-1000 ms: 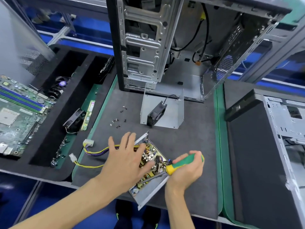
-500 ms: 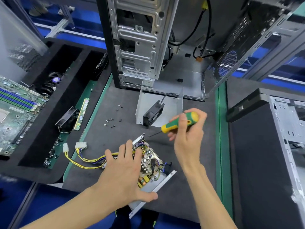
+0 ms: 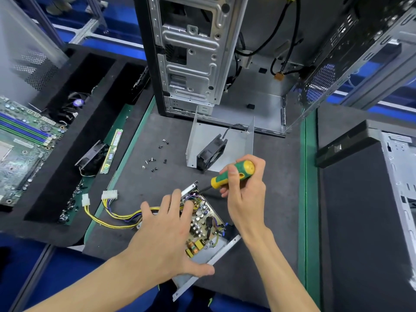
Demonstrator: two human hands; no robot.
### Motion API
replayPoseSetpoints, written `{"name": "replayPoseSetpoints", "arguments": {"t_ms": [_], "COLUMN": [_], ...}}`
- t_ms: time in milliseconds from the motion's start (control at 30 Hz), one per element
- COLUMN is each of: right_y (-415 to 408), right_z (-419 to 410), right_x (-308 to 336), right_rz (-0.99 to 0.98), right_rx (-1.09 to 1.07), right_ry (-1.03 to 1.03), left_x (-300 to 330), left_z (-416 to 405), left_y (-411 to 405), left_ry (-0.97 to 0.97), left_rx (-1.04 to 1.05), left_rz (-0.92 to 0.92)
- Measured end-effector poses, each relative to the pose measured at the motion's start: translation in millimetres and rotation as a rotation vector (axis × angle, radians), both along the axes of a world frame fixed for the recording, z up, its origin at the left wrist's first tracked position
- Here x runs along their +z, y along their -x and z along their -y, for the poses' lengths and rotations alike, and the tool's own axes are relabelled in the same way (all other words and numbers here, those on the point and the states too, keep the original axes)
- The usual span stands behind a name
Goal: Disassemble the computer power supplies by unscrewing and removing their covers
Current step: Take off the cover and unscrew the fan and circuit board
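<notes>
Low centre of the frame, the opened power supply [image 3: 202, 224] lies on the surface [image 3: 258, 255]; left hand [image 3: 166, 235] presses it flat, fingers spread, right hand [image 3: 244, 188] grips the screwdriver [image 3: 231, 174]; stiff, sharp-edged tray, delicate board: hold by the metal rims

Electronics teardown workshop: gutted computer case [image 3: 191, 55], motherboard [image 3: 20, 143], loose screws [image 3: 155, 158] on matted bench [image 3: 270, 199].
</notes>
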State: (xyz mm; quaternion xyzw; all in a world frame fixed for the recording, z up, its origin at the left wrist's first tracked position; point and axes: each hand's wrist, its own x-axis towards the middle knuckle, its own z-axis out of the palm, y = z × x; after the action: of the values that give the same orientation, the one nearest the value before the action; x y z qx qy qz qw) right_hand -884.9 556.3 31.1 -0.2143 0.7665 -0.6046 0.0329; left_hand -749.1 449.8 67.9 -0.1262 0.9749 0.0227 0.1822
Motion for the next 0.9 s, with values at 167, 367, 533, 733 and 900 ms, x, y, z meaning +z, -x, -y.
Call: {"name": "replayPoseSetpoints", "arguments": {"t_ms": [167,367,533,733,900], "right_y": [-2.6,-2.2,-3.8,-3.1,-4.9], "right_z": [-0.4,0.3,-0.2,-0.1,0.2], "right_x": [-2.1,-3.0,-2.9,-2.3,0.2], "right_rz": [0.016,0.015,0.01,-0.04,-0.044], "right_rx": [-0.02,-0.027,-0.012,0.016,0.012], "right_ry": [0.03,0.035,0.051,-0.006,-0.057], "left_x": [1.1,2.3,2.3,2.1,2.1], "left_z": [1.1,1.6,1.3,1.6,1.2], "left_y": [-2.1,-1.2,-2.0,-1.3,-1.1], "left_ry": [-0.013,-0.013,-0.011,-0.012,-0.015], "left_rx": [0.021,0.023,0.026,0.027,0.023], "left_rz": [0.01,0.018,0.035,0.041,0.028]}}
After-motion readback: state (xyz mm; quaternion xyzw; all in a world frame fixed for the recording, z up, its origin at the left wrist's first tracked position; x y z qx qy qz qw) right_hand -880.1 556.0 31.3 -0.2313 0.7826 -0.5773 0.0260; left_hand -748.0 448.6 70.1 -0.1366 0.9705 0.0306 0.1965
